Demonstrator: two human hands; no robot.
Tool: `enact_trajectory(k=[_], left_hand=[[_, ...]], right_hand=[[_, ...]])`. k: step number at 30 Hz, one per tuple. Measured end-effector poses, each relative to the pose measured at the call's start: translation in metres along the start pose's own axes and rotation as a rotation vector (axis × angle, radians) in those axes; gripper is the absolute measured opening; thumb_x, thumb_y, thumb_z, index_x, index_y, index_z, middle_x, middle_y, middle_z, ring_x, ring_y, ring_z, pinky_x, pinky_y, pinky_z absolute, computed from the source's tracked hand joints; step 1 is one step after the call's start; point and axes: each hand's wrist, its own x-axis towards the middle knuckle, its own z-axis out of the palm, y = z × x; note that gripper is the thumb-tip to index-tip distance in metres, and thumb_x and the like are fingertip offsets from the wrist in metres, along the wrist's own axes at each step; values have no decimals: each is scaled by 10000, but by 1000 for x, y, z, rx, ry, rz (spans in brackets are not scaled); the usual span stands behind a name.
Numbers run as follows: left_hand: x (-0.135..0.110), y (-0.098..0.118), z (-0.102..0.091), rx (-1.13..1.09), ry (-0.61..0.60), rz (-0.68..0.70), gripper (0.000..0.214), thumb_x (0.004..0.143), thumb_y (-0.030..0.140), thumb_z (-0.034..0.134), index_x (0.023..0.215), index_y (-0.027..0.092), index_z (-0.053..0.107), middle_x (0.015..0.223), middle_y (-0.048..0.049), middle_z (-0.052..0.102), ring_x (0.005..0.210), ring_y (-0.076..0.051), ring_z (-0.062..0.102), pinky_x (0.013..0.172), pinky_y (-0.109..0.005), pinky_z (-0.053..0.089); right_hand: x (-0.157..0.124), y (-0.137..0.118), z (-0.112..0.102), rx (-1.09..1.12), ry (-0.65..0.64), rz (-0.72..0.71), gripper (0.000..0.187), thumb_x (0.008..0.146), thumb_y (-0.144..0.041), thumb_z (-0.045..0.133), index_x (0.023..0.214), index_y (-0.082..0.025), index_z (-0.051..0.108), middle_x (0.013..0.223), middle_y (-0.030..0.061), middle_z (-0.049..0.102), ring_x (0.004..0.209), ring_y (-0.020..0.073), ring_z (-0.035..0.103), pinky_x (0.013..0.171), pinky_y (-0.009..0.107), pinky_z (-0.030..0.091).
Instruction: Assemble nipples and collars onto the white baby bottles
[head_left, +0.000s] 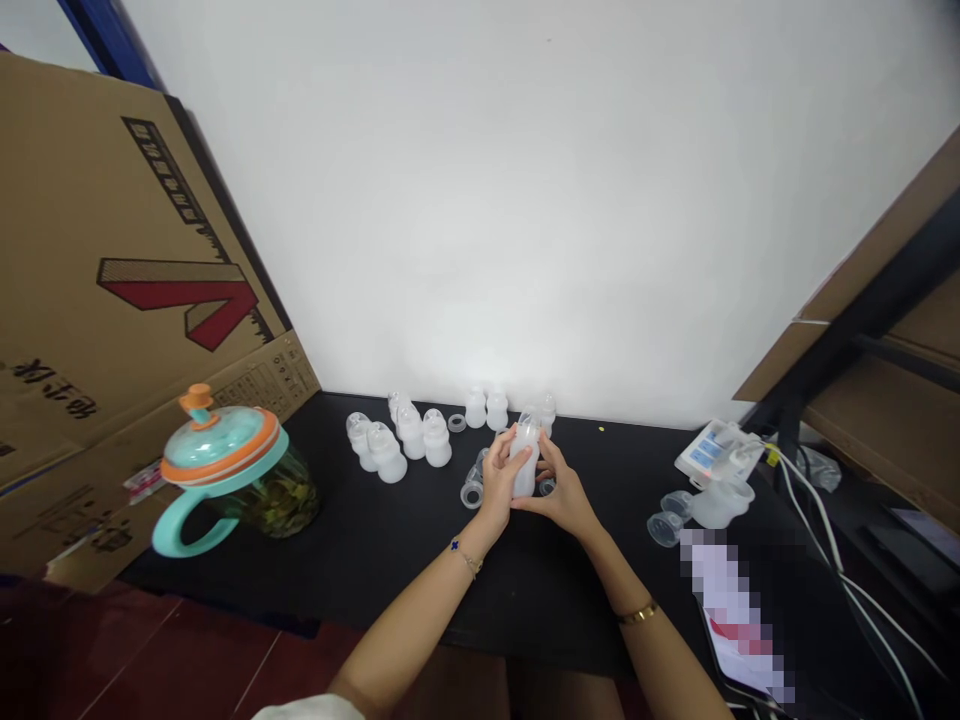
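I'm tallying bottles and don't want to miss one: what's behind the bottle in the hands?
Behind the held bottle stands what looks like another bottle, its upper part showing. The rest is covered by the held bottle and right hand.

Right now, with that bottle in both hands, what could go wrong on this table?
If the left hand and right hand loosen, the held bottle might drop onto the black table.
A sweep to the left could topple the standing bottles, which are grouped closely together.
The lidded jug, near the table's left end with leafy contents, might spill if bumped hard.
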Motion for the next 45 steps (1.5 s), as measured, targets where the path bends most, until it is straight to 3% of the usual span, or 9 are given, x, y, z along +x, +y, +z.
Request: enact_trajectory(k=[8, 13, 16, 19, 21, 31, 35, 45], left_hand=[[-4, -1, 2, 3, -18, 26, 456, 793, 344, 758, 1215, 234, 624, 1369, -90, 611, 1306, -278, 536, 1098, -387, 402], [-9, -4, 5, 44, 5, 38, 410, 841, 460, 694, 1186, 246, 631, 1348, -79, 608, 1293, -277, 534, 1084, -376, 410], [-12, -7, 6, 83, 16, 60, 394, 873, 502, 641, 1174, 248, 639, 1306, -73, 622, 1283, -269, 532, 1097, -370, 391], [-16, -10, 8, 85, -22, 66, 410, 872, 484, 651, 1213, 260, 613, 1348, -69, 596, 1295, -265, 519, 1080, -353, 407], [-18, -11, 9, 92, -36, 81, 433, 872, 485, 652, 1237, 257, 603, 1369, -76, 581, 1293, -270, 520, 1071, -350, 414], [-24, -13, 12, 54, -56, 83, 531, 897, 431, 646, 1388, 275, 513, 1480, -74, 506, 1399, -265, 431, 1140, -349, 365], [-26, -14, 13, 87, -39, 110, 496, 889, 435, 659, 1345, 259, 572, 1464, -71, 528, 1377, -273, 458, 1130, -345, 382], [-29, -18, 11, 202, -14, 126, 532, 910, 500, 602, 1345, 200, 536, 1239, -114, 657, 1067, -253, 652, 863, -338, 541]], right_hand=[[-1, -4, -2, 81, -32, 30, 1188, 645, -481, 872, 1576, -338, 148, 1565, 134, 376, 1103, 293, 642, 826, 413, 558], [-2, -9, 3, 230, 11, 76, 824, 891, -524, 627, 1566, -336, 194, 1572, 94, 375, 1256, 279, 566, 972, 435, 513], [-3, -13, 10, 255, 65, 96, 707, 975, -545, 458, 1575, -320, 158, 1580, 76, 365, 1371, 263, 465, 1097, 474, 423], [-3, -17, 16, 217, 161, 118, 664, 991, -566, 389, 1572, -317, 182, 1623, 31, 275, 1478, 241, 293, 1191, 467, 298], [-3, -18, 19, 222, 205, 138, 650, 995, -574, 361, 1570, -322, 193, 1625, 18, 268, 1492, 235, 258, 1208, 465, 264], [-5, -19, 26, 309, 311, 225, 642, 979, -565, 406, 1550, -311, 261, 1600, 39, 327, 1430, 267, 383, 1163, 466, 356], [-7, -24, 26, 356, 362, 215, 623, 962, -548, 468, 1514, -285, 349, 1593, 52, 343, 1425, 271, 387, 1152, 448, 372], [-11, -21, 32, 536, 413, 189, 583, 931, -488, 565, 1461, -284, 436, 1352, 85, 617, 1135, 268, 643, 929, 411, 539]])
